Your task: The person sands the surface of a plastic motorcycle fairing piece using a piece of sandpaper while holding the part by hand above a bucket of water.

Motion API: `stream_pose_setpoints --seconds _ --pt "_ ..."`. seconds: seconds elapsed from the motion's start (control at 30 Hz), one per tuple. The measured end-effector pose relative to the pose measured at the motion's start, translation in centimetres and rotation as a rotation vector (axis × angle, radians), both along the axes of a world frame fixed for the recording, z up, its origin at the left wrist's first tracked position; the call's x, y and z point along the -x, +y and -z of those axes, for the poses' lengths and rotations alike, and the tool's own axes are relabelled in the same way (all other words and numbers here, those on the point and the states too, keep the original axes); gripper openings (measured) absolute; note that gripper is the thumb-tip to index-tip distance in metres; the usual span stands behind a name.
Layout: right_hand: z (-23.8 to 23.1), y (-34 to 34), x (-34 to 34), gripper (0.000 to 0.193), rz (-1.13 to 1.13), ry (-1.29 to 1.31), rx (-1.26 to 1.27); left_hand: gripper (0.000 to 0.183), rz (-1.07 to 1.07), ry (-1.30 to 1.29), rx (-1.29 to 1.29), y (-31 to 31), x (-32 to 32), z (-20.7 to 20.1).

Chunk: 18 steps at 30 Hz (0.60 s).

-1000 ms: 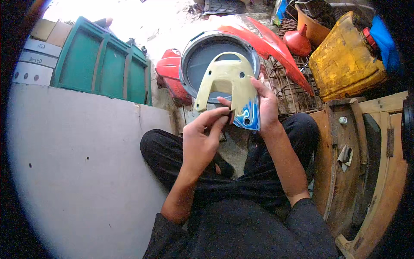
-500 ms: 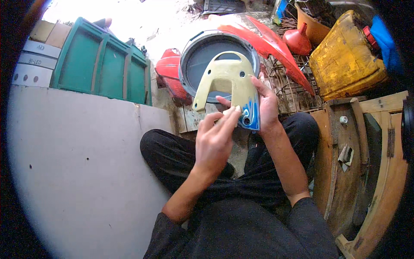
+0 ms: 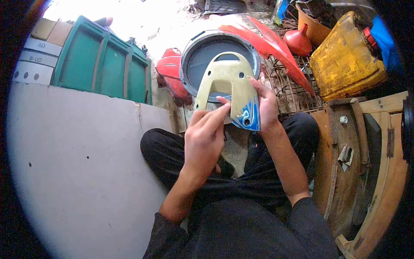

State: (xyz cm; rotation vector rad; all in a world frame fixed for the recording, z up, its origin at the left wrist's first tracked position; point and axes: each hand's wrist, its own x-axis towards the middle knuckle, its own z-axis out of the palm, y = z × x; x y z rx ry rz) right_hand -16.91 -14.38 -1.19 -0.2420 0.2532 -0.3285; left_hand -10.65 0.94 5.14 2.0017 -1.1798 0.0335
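Observation:
A horseshoe-shaped panel (image 3: 228,71), pale yellow-green with several holes, is held up above a round dark basin (image 3: 184,73). One leg of it carries a blue and white patch (image 3: 246,113). My right hand (image 3: 268,105) grips that leg from the right, thumb on the front face and the other fingers mostly behind. My left hand (image 3: 202,136) is at the panel's inner opening, fingers pressed together, the fingertips by the leg with the blue patch. Whether anything small is pinched in those fingers is hidden.
Red plastic panels (image 3: 172,71) lie beside and behind the basin. At right are a red funnel (image 3: 298,41), a dirty yellow jerrycan (image 3: 345,60) and a wooden frame (image 3: 379,181). On the left, a white board (image 3: 86,172) sits before a green crate (image 3: 101,64).
My left hand has moved left and slightly down, from the blue patch toward the panel's opening. The panel and my right hand have stayed almost in place.

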Motion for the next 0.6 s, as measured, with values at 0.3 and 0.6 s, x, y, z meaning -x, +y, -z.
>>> stream_pose_setpoints --seconds 0.3,0.6 --pt "0.0 0.5 -0.2 0.056 -0.008 -0.023 0.030 0.041 0.082 -0.055 0.006 -1.1 0.6 2.6" --pt "0.5 0.5 -0.6 0.051 0.058 -0.003 0.024 0.049 0.169 -0.007 -0.015 0.4 2.5 2.6"
